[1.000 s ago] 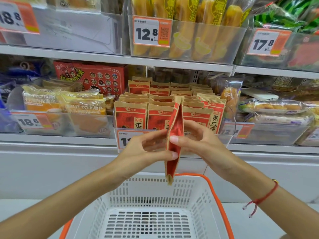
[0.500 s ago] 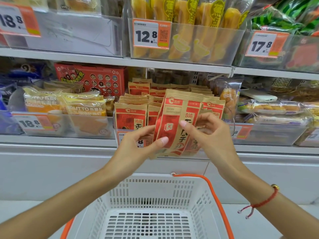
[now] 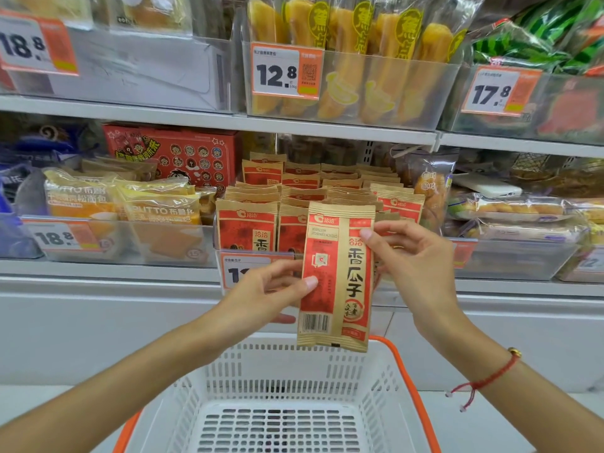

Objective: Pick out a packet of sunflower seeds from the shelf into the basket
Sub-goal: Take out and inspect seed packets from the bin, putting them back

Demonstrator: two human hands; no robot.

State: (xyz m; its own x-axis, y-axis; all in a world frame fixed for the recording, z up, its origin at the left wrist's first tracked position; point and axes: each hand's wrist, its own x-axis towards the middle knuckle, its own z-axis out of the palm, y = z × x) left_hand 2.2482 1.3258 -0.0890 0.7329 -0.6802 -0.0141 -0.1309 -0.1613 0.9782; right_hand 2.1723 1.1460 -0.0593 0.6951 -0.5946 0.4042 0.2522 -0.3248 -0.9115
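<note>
On the far left of the middle shelf [image 3: 108,271], yellow plastic-wrapped bread packs [image 3: 157,210] sit in a clear bin behind an orange-and-white price tag reading 18.8 [image 3: 60,238], with a red cardboard box printed with cartoon faces [image 3: 183,155] behind them. Nearer and lower, the left hand [image 3: 264,291] pinches the left edge of the brown paper and red packet of sunflower seeds [image 3: 336,276], thumb on its printed face and the other fingers behind it. The packet is held upright, face toward the camera, just above the far rim of the white slotted plastic basket with orange handles [image 3: 287,380] and in front of the clear bin of matching seed packets [image 3: 251,223] standing in rows. The right hand [image 3: 415,259] has its grip on the packet's upper right edge, fingertips on the front; how the thumb lies behind it I cannot quite tell. A red string bracelet [image 3: 487,377] circles the right wrist. On the upper shelf, long yellow pastry sticks in clear wrappers [image 3: 353,57] stand behind a 12.8 tag [image 3: 284,71].
</note>
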